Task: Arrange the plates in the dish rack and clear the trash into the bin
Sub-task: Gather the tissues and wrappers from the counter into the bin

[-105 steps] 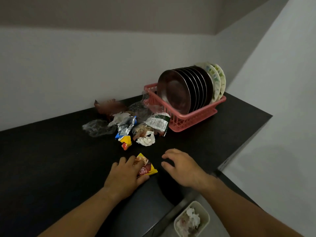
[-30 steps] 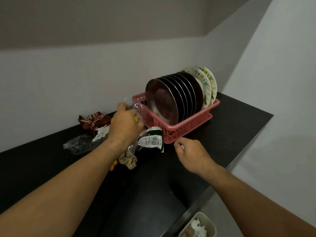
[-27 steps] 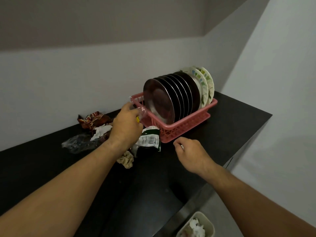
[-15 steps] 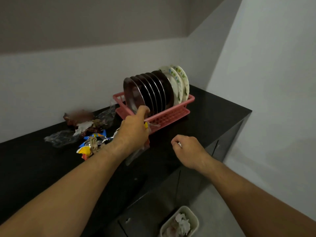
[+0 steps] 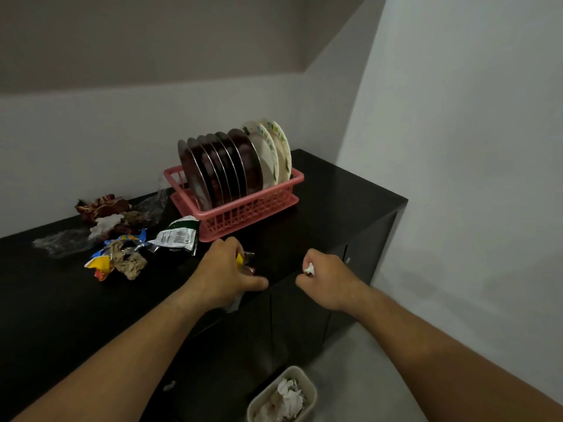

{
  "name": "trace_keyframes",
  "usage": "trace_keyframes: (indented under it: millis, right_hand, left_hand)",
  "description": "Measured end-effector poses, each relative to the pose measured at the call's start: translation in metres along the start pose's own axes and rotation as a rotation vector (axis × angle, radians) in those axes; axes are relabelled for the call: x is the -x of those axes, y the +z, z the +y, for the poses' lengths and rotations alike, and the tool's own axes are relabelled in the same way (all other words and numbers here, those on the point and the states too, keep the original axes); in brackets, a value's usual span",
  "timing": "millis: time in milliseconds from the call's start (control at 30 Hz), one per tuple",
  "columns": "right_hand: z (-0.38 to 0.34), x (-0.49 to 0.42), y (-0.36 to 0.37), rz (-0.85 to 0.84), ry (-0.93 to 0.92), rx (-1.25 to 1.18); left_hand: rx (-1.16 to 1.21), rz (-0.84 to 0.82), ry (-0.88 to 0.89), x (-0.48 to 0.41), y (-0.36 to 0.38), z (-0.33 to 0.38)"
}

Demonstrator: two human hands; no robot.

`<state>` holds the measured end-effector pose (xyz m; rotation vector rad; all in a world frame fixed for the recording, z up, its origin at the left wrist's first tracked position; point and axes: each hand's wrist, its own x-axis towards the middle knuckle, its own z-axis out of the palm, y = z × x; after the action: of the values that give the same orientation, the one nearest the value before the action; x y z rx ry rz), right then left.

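Note:
A pink dish rack (image 5: 243,213) on the black counter (image 5: 45,300) holds several steel plates (image 5: 219,169) and patterned white plates (image 5: 275,153), all standing upright. My left hand (image 5: 224,275) grips a bunch of wrappers, with yellow and clear plastic showing, near the counter's front edge. My right hand (image 5: 326,278) is curled round a crumpled white tissue (image 5: 309,268), just past that edge. Loose trash (image 5: 122,251) lies left of the rack: a green-white packet (image 5: 178,236), brown paper, foil wrappers and clear plastic. A pale bin (image 5: 281,397) with crumpled paper stands on the floor below.
White walls close in behind and to the right of the counter. Dark cabinet doors (image 5: 298,312) run under the counter's edge. Grey floor (image 5: 365,376) lies to the right of the bin.
My left hand has come back from beside the rack to the counter's front edge, carrying wrappers. My right hand has stayed curled on the tissue and moved a little toward the edge.

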<state>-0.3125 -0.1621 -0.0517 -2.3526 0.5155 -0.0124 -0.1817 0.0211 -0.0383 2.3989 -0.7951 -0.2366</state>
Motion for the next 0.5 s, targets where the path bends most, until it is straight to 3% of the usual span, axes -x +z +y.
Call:
trace_keyframes:
  millis: [100,367,500]
  right_hand:
    - [0.008,0.004,-0.007,-0.043,-0.010,0.010]
    - [0.026,0.001,0.017,-0.059,0.006,0.108]
    - [0.049,0.000,0.051,-0.065,0.070,0.132]
  left_hand:
    - [-0.010,-0.154,-0.034,0.008,0.012,0.006]
    - [0.090,-0.144,0.073,0.016,0.040,-0.006]
    - [0.115,-0.381,0.150,0.027,0.062,-0.025]
